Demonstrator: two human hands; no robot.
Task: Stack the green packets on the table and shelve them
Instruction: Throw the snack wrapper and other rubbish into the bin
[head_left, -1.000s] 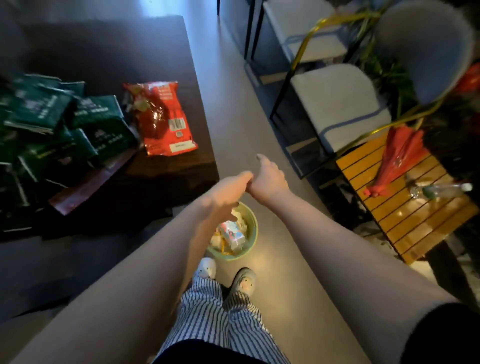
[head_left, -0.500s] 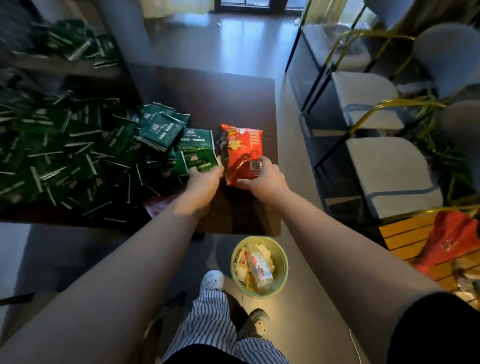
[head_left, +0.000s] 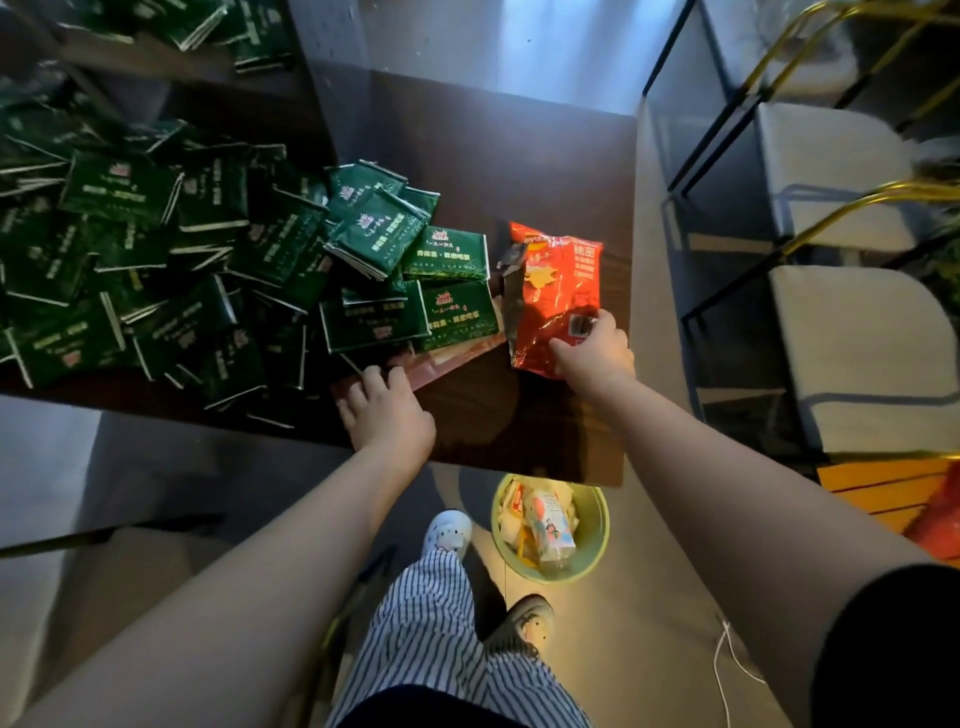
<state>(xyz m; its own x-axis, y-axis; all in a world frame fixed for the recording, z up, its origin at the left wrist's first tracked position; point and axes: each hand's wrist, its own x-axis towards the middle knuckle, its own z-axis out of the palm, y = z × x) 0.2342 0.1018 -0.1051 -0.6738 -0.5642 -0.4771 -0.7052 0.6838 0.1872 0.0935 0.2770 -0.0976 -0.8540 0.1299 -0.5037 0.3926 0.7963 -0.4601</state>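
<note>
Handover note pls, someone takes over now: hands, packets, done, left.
Left hand: open, fingers at the near edge of the green packets.
Right hand: grips the red chip bag by its near corner.
Packets: loose heap on the table; some on the shelf behind.
Done: no neat stack visible.
Left: stack the heap, shelve it.
</note>
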